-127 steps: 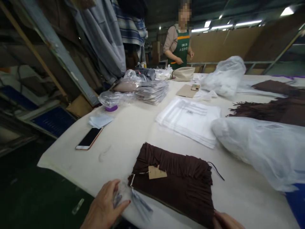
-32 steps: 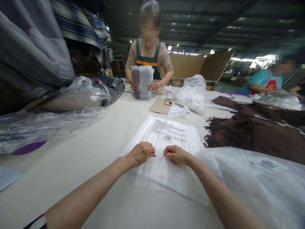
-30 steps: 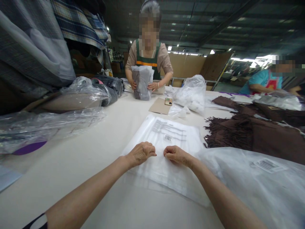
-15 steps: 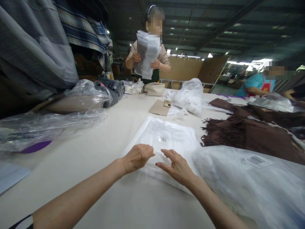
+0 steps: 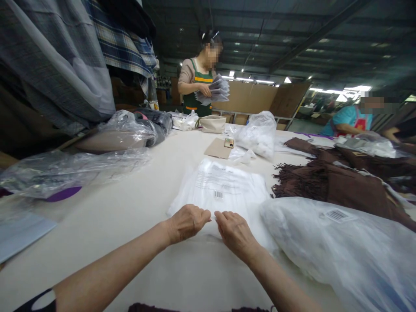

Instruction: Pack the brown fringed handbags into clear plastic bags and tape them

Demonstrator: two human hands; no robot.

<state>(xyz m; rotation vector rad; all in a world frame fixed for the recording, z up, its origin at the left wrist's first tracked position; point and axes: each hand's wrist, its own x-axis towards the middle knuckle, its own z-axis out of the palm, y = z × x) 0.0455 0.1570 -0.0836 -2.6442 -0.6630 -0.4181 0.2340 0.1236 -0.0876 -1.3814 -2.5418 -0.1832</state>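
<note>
Printed clear plastic bags lie in a whitish flat pile on the table before me, with a barcode near the middle. At the pile's near edge, my left hand is closed, thumb and fingers pinching the plastic. Just beside it, my right hand is also closed in a pinch on the same edge. The fingertips of both hands nearly meet. How many layers they grip cannot be seen.
A large filled plastic bag lies at the right, below brown fringed cloth. Crumpled clear plastic covers the left side. A phone rests on cardboard farther back. Across the table a person holds papers or bags.
My right hand has closed from an open shape and come up to my left hand at the plastic edge. The person opposite has turned and lowered the sheaf.
</note>
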